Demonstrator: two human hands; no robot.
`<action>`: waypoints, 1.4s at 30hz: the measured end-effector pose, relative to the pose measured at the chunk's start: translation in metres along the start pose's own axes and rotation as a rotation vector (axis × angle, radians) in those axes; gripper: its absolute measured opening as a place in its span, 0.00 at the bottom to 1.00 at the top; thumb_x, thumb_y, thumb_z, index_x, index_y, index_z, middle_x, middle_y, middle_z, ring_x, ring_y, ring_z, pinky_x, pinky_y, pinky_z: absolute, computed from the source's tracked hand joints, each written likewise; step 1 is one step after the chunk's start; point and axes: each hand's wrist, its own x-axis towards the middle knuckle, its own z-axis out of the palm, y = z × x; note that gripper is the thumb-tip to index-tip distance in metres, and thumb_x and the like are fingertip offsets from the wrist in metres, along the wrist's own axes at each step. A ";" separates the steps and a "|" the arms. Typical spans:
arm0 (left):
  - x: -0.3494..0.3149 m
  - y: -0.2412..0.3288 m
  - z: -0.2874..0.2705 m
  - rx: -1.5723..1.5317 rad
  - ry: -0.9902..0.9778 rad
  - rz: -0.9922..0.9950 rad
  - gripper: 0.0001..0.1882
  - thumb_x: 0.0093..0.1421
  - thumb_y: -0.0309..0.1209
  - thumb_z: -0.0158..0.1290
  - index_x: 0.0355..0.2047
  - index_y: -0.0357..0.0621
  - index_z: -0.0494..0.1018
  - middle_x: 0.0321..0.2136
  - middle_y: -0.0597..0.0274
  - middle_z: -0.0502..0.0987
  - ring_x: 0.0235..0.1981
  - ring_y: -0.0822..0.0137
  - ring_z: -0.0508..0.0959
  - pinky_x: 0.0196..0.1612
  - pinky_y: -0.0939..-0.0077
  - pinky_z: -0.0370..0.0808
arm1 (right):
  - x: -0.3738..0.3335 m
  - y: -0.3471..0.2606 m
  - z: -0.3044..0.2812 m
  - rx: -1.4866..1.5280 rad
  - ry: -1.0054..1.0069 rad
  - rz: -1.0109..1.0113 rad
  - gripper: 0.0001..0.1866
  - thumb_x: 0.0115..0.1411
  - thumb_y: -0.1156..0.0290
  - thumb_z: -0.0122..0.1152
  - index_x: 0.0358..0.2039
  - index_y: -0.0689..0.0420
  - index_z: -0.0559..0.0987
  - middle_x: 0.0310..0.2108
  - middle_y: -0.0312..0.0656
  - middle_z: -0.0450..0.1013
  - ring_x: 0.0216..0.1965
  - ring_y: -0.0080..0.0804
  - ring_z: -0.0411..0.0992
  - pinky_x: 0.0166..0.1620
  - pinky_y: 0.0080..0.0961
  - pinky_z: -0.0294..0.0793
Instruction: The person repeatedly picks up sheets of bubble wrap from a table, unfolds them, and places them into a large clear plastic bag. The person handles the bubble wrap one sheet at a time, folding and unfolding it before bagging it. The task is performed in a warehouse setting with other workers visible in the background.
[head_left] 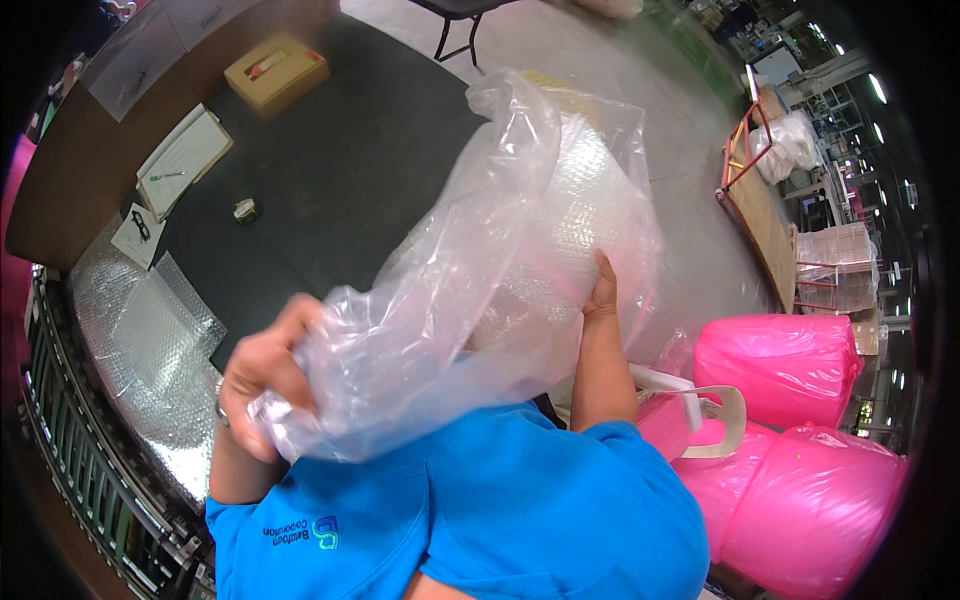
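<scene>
I hold a large clear plastic bag [450,300] up in front of my chest. Inside it sits a bundle wrapped in bubble wrap [575,215]. My left hand [265,375] is bunched on the bag's lower open end. My right hand [602,290] presses against the wrapped bundle from the right side, thumb up, partly behind the film. My blue shirt [480,510] fills the lower part of the view.
A dark table mat [340,170] lies ahead with a cardboard box [276,70], a clipboard with a pen [184,158], a small tape roll [245,209] and bubble wrap sheets [150,330]. A roller conveyor [80,470] runs at left. Pink bubble wrap rolls [790,440] stand at right.
</scene>
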 end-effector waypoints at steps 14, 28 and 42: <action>0.040 -0.049 -0.028 0.378 0.188 -0.675 0.49 0.43 0.40 0.59 0.59 0.43 0.40 0.44 0.49 0.68 0.40 0.59 0.73 0.39 0.69 0.72 | -0.040 -0.110 0.013 0.116 0.587 -0.363 0.53 0.40 0.31 0.49 0.59 0.41 0.38 0.61 0.46 0.36 0.60 0.47 0.41 0.55 0.54 0.41; 0.080 -0.098 0.020 0.061 0.128 -0.624 0.15 0.59 0.35 0.41 0.40 0.36 0.65 0.29 0.55 0.74 0.33 0.64 0.73 0.41 0.76 0.67 | -0.012 -0.059 0.112 -1.729 0.308 -0.836 0.37 0.45 0.39 0.52 0.53 0.43 0.61 0.57 0.50 0.48 0.58 0.48 0.45 0.53 0.61 0.38; 0.135 -0.040 0.019 -0.464 0.177 -0.467 0.26 0.54 0.52 0.43 0.45 0.46 0.63 0.28 0.55 0.71 0.26 0.66 0.74 0.29 0.71 0.74 | -0.019 -0.060 0.051 -1.665 0.514 -0.283 0.33 0.47 0.41 0.51 0.52 0.41 0.63 0.57 0.48 0.49 0.59 0.48 0.42 0.52 0.64 0.40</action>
